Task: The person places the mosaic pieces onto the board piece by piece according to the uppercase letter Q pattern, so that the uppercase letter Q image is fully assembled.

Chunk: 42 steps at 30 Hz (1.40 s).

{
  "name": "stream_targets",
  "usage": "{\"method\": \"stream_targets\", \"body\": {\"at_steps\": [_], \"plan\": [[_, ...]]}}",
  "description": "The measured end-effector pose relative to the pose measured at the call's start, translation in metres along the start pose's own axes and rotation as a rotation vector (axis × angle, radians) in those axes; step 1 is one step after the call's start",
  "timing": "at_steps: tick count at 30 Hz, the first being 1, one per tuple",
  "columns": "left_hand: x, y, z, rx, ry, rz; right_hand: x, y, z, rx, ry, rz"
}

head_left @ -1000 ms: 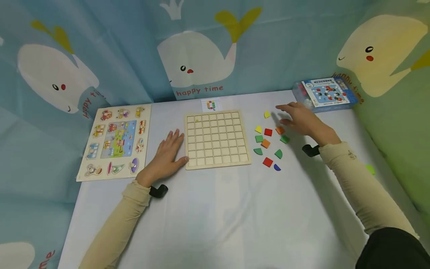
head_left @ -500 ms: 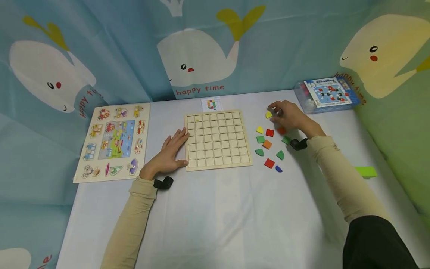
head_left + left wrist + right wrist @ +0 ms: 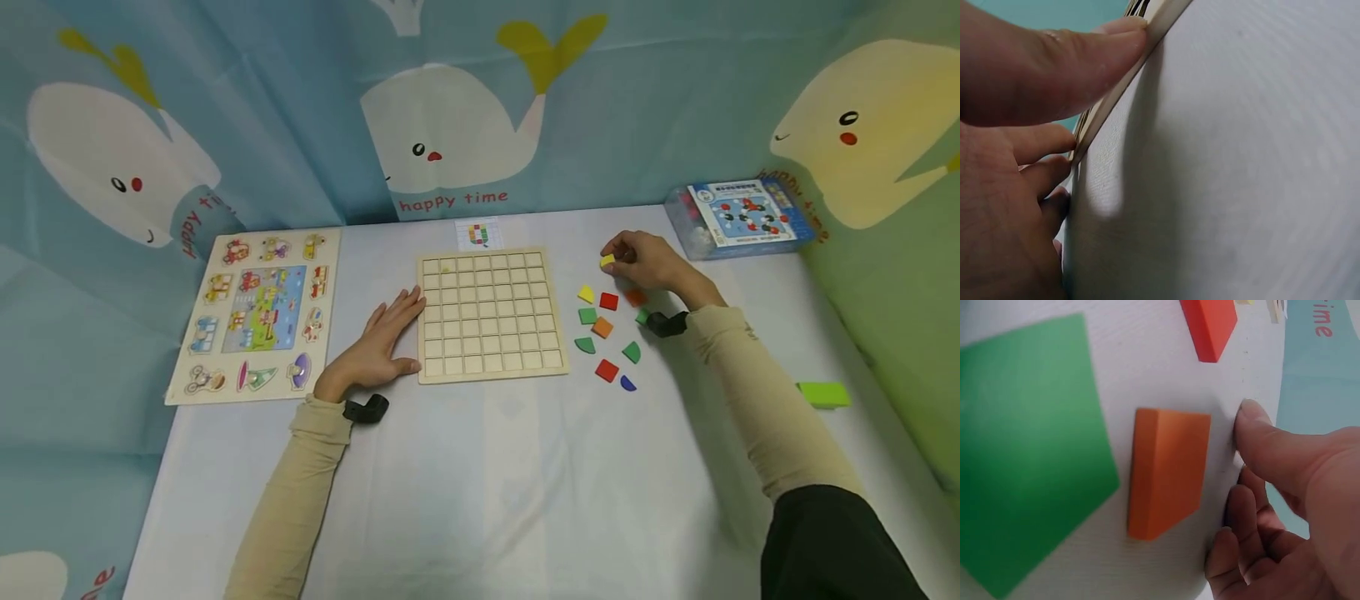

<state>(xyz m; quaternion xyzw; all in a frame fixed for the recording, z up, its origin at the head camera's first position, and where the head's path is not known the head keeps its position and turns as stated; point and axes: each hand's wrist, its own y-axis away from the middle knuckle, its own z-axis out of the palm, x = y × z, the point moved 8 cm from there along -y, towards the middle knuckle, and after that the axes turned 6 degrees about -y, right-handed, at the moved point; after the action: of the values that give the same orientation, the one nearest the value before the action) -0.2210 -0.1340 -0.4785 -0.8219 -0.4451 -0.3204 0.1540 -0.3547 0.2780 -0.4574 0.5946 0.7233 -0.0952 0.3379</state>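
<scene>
My right hand [image 3: 651,265] pinches a small yellow piece [image 3: 607,261] between thumb and fingertips, beyond the other coloured pieces; in the right wrist view the hand hides that piece. Close below the hand lie an orange block [image 3: 1179,469], a green piece [image 3: 1029,450] and a red square [image 3: 1213,328]. My left hand [image 3: 378,346] lies with fingers spread along the left side of a wooden grid board [image 3: 495,377]. Its thumb [image 3: 1091,72] touches the board's edge near the front left corner. A tiny yellowish mark shows in the board's top row.
Right of the board lie a yellow piece [image 3: 586,293], a blue half-round [image 3: 627,383] and several red, green and orange pieces. A pattern card [image 3: 477,234] lies behind the board. Left is a picture puzzle [image 3: 197,354]; right are a plastic box [image 3: 742,218] and a lime-green block [image 3: 823,395].
My right hand has come down and left onto the far yellow piece, and its fingers have closed on it. The left hand stays at the board's edge; the head view has shifted slightly.
</scene>
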Motion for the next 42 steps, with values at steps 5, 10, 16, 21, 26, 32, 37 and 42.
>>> {"method": "stream_targets", "body": {"at_steps": [5,10,16,21,26,32,37,42], "plan": [[-0.001,-0.001,0.001,0.008,-0.006,0.01,-0.001,-0.002,0.002,-0.013,0.039,-0.002],[-0.003,-0.002,0.001,0.012,-0.018,0.006,-0.004,-0.002,0.003,-0.031,0.074,-0.003],[-0.004,-0.002,0.001,0.013,-0.026,0.003,-0.006,0.002,-0.002,-0.014,0.057,0.006],[-0.004,-0.001,0.0,0.014,-0.023,-0.001,-0.002,0.006,-0.009,0.058,0.031,-0.009],[-0.004,-0.001,0.001,0.009,-0.03,-0.004,0.006,0.009,-0.013,0.13,0.003,-0.008],[-0.002,-0.002,0.002,0.007,-0.027,-0.007,0.008,0.012,-0.02,0.162,-0.006,-0.011],[-0.002,-0.002,0.001,0.001,-0.034,-0.018,0.006,0.016,-0.021,0.118,-0.034,0.006],[-0.004,-0.002,0.002,0.0,-0.041,-0.023,0.002,0.018,-0.02,0.116,-0.031,-0.02]]}}
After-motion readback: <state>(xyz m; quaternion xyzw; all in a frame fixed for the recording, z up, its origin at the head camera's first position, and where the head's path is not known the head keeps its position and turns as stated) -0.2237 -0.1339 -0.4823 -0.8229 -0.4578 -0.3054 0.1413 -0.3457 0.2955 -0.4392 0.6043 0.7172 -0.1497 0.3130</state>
